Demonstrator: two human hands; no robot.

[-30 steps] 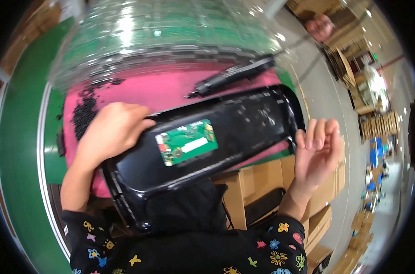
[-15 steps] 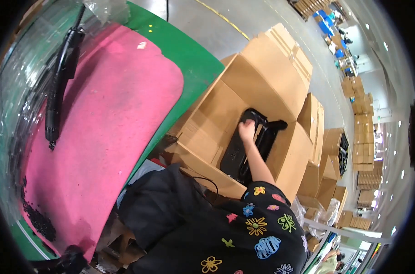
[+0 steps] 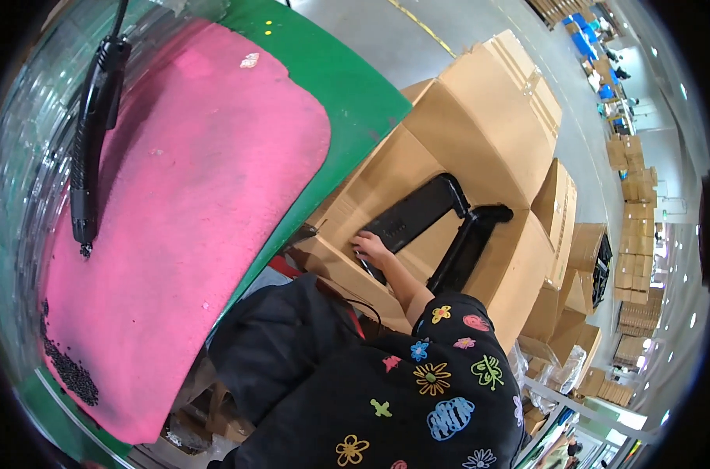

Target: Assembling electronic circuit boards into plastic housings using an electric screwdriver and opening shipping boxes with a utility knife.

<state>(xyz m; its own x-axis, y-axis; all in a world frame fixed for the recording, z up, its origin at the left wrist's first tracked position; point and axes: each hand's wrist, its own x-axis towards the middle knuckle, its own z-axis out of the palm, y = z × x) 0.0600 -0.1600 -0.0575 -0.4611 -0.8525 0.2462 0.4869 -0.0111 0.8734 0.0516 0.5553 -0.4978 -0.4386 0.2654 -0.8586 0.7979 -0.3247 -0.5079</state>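
Inside the open carton (image 3: 480, 133), the right hand (image 3: 371, 248) lay half-curled at the near end of a black panel (image 3: 414, 217), perhaps steadying it clear of the second panel (image 3: 471, 254), though whether it gripped could not be told.

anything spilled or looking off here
Mainly the small black pieces: they lie loose along the left edge of the pink mat, in no container, so they look spilled, though that may be deliberate. The mat's dark smudges and pale patch also make it look worn.
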